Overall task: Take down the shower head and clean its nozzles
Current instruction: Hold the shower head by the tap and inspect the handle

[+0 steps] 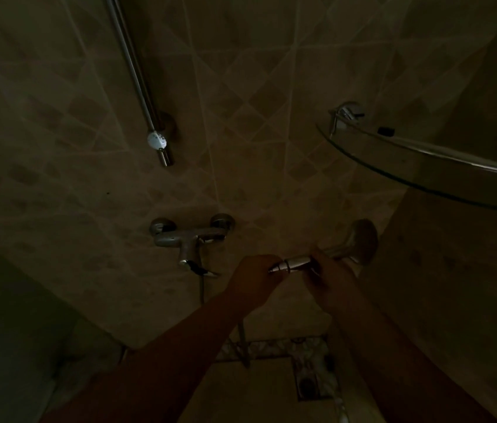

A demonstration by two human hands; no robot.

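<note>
- Shower head (360, 242) is off the wall rail and sits between your two hands, low and to the right in the dim head view, its round face turned toward the tiled wall (271, 117).
- Your right hand (329, 276) curls round the chrome handle just behind the head.
- Your left hand (253, 276) pinches the tapered hose nut (281, 265) at the handle's end, fingers closed on it.
- Both forearms reach up from the bottom edge and meet at the handle.
- To the left of your hands, the mixer tap (186, 239) is mounted on the wall, with the hose (202, 288) dropping from beneath it.
- Above the tap, the slide rail (134, 74) runs up the wall, ending in a white-capped bracket (156, 140).
- At upper right, a curved glass shelf (424, 166) juts out from a metal clip (346, 112).
- Low in the view, a floor drain (308, 384) shows; the light is too poor to make out the nozzles.
</note>
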